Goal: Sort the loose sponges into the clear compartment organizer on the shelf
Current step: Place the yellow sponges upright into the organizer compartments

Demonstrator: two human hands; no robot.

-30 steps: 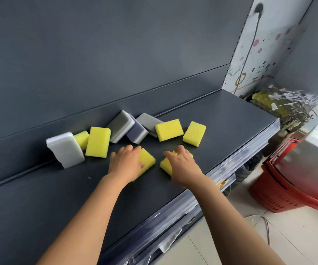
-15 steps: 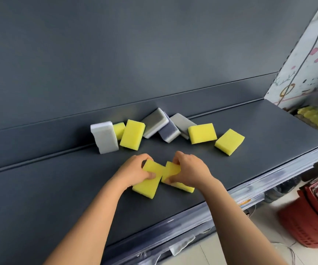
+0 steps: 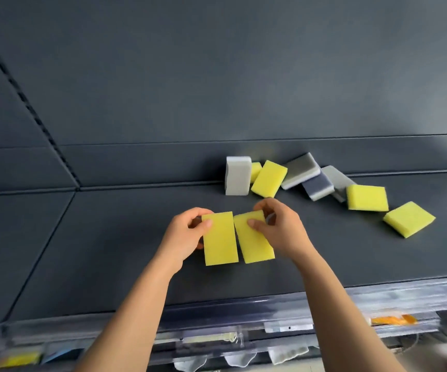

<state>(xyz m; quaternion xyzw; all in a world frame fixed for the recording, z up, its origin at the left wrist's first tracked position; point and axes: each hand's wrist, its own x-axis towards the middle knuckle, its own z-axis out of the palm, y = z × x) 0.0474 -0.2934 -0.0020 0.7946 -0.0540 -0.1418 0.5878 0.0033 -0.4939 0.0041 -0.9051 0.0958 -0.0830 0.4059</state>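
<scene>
My left hand (image 3: 183, 234) grips a yellow sponge (image 3: 220, 241) by its upper left corner, thumb on its face. Right beside it my right hand (image 3: 280, 229) pinches a second yellow sponge (image 3: 254, 242) near its top. Both sponges are held upright side by side, just above the dark shelf (image 3: 96, 251), edges nearly touching. Behind them loose sponges lie along the back wall: a white one (image 3: 238, 175) standing on end, a leaning yellow one (image 3: 269, 179), a grey one (image 3: 300, 171), a bluish one (image 3: 319, 187), and two flat yellow ones (image 3: 366, 197) (image 3: 409, 218). No clear organizer shows on the shelf top.
A clear plastic strip (image 3: 270, 304) runs along the shelf's front edge, with blurred items on the level below. A seam (image 3: 53, 237) splits the shelf at the left. The dark back panel (image 3: 217, 76) rises behind the sponges.
Both hands have lifted their yellow sponges off the shelf and turned them upright, side by side. The view has swung left, so the sponge row now lies at the right.
</scene>
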